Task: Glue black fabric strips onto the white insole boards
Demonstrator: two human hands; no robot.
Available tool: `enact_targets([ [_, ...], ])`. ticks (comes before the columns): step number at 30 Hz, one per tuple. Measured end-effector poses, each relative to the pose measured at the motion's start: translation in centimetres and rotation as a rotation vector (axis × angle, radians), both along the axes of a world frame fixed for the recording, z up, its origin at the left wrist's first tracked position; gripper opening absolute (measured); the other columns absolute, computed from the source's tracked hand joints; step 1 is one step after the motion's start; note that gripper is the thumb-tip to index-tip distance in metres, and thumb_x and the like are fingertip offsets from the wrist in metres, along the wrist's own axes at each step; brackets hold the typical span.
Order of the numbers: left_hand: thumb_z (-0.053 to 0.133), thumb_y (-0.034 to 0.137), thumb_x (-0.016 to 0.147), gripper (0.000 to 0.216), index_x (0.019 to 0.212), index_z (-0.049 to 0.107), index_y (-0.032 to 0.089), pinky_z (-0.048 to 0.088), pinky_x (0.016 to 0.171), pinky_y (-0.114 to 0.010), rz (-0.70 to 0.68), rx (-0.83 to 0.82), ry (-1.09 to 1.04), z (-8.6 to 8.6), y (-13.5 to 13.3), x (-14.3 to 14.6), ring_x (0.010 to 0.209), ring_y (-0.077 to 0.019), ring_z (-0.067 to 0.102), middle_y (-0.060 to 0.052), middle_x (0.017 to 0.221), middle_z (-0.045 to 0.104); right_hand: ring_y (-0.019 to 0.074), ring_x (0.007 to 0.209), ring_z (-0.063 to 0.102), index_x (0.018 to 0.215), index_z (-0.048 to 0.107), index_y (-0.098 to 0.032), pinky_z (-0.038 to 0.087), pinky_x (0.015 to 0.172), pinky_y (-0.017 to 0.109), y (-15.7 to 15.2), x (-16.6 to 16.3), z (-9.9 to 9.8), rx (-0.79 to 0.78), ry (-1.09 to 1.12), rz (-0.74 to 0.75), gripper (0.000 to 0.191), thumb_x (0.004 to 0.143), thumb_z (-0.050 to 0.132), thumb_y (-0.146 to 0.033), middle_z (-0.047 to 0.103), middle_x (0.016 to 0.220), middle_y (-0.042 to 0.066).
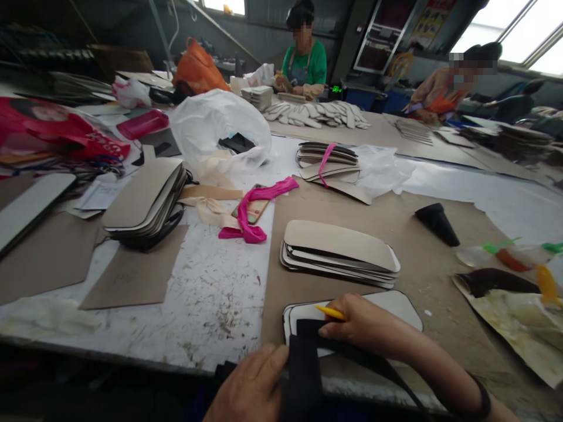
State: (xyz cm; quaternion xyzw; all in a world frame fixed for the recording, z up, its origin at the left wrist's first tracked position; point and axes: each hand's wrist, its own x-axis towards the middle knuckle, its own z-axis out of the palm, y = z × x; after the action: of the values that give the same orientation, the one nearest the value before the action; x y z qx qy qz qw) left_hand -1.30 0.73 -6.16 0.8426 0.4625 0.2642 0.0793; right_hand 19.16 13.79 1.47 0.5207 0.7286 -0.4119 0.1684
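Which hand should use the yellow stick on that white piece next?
Probably the right hand: it already holds the yellow stick over the white piece. The left hand is busy gripping the black strip.

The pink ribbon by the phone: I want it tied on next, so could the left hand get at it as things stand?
Probably yes. The left hand rests on the black strip at the table edge, and only bare white tabletop lies between it and the pink ribbon.
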Motion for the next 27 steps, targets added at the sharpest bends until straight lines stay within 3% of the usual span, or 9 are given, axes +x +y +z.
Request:
enact_targets([
  [4, 0.039, 0.005, 0.081, 0.037, 0.116, 0.053, 0.010, 0.047, 0.091, -0.031, -0.171, -0.035, 0.145, 0.4, 0.9, 0.0, 0.108, -0.0218, 0.055, -0.016, 0.118, 0.058, 0.0126, 0.053, 0.051, 0.067, 0.062, -0.018, 0.028, 0.048, 0.022, 0.4, -0.6, 0.2, 0.067, -0.066, 0.052, 0.016, 0.071, 0.057, -0.033, 0.058, 0.059, 0.000],
  [9, 0.032, 0.002, 0.077, 0.037, 0.105, 0.056, 0.000, 0.051, 0.082, -0.025, -0.049, 0.153, 0.208, 0.6, 2.0, 1.5, 0.097, -0.0193, 0.062, -0.015, 0.104, 0.066, 0.0162, 0.059, 0.058, 0.071, 0.066, -0.019, 0.030, 0.049, 0.023, 0.4, -1.0, 0.0, 0.121, -0.117, 0.134, 0.014, 0.072, 0.058, -0.031, 0.065, 0.064, 0.004],
  [13, 0.029, -0.003, 0.071, 0.041, 0.100, 0.058, 0.001, 0.052, 0.080, -0.023, -0.013, 0.201, 0.215, 0.8, 2.7, 2.2, 0.095, -0.0168, 0.063, -0.012, 0.101, 0.067, 0.0211, 0.068, 0.063, 0.075, 0.067, -0.021, 0.031, 0.052, 0.024, 0.4, -1.2, -0.4, 0.168, -0.132, 0.193, 0.014, 0.074, 0.058, -0.031, 0.068, 0.069, 0.006],
  [19, 0.026, 0.001, 0.077, 0.040, 0.090, 0.063, 0.003, 0.055, 0.070, -0.021, 0.022, 0.250, 0.196, 0.9, 2.9, 2.5, 0.084, -0.0161, 0.066, -0.010, 0.090, 0.071, 0.0244, 0.072, 0.064, 0.077, 0.067, -0.022, 0.034, 0.055, 0.026, -0.2, -1.3, -0.3, 0.228, -0.161, 0.234, 0.012, 0.074, 0.060, -0.030, 0.069, 0.071, 0.007],
  [22, 0.027, 0.002, 0.078, 0.038, 0.093, 0.062, 0.004, 0.055, 0.073, -0.022, -0.011, 0.239, 0.233, 0.5, 2.7, 2.2, 0.088, -0.0161, 0.065, -0.011, 0.093, 0.070, 0.0265, 0.079, 0.062, 0.078, 0.065, -0.021, 0.037, 0.061, 0.029, -0.6, 0.5, 0.5, 0.279, -0.217, 0.203, 0.010, 0.076, 0.057, -0.026, 0.068, 0.079, 0.008],
  [27, 0.036, 0.012, 0.083, 0.031, 0.103, 0.059, 0.009, 0.052, 0.084, -0.026, -0.129, 0.182, 0.255, -0.7, 2.4, 1.3, 0.102, -0.0183, 0.059, -0.010, 0.110, 0.064, 0.0214, 0.082, 0.059, 0.084, 0.058, -0.020, 0.040, 0.071, 0.030, -1.2, 6.7, 1.1, 0.356, -0.289, -0.007, 0.015, 0.085, 0.046, -0.028, 0.063, 0.088, 0.005],
])
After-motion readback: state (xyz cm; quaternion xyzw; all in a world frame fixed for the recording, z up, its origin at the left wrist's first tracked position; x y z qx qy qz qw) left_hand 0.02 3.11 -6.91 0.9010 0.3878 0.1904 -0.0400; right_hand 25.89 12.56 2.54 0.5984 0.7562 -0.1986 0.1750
